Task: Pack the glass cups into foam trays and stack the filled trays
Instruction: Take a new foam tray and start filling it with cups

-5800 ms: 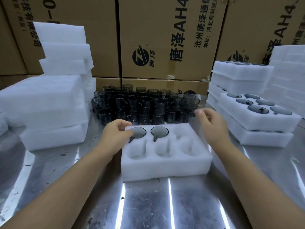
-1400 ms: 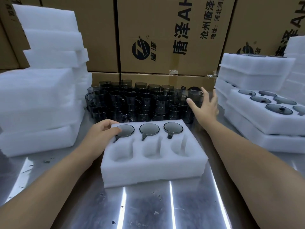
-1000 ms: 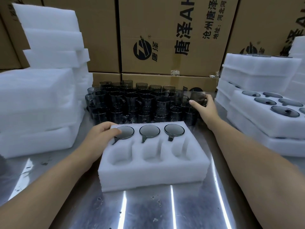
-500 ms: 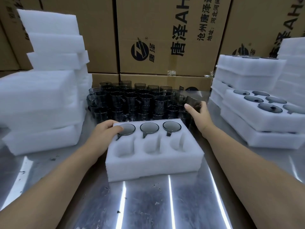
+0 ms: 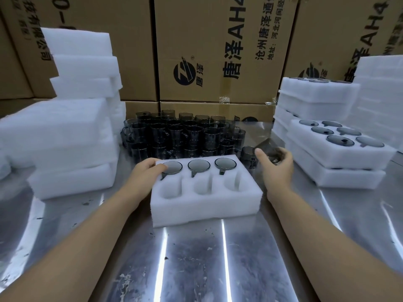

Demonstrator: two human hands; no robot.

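Observation:
A white foam tray [image 5: 205, 203] lies in front of me on the steel table. Its far row holds three smoky glass cups [image 5: 198, 165]; the three near pockets are hollow. My left hand [image 5: 146, 174] rests on the tray's far left corner, fingers touching the leftmost cup. To the right of the tray, my right hand [image 5: 275, 165] grips a tilted dark glass cup [image 5: 267, 149] above the table. A dense cluster of several loose glass cups [image 5: 181, 136] stands behind the tray.
Stacks of blank foam trays [image 5: 61, 136] rise at the left. Filled foam trays [image 5: 340, 155] are stacked at the right, with more foam [image 5: 379, 97] behind. Cardboard boxes [image 5: 218, 51] wall off the back. The steel table [image 5: 196, 258] reflects light strips.
My right hand reached into the cup cluster, took hold of one cup and has drawn it back and to the right, tilted. The left hand has stayed on the tray's corner.

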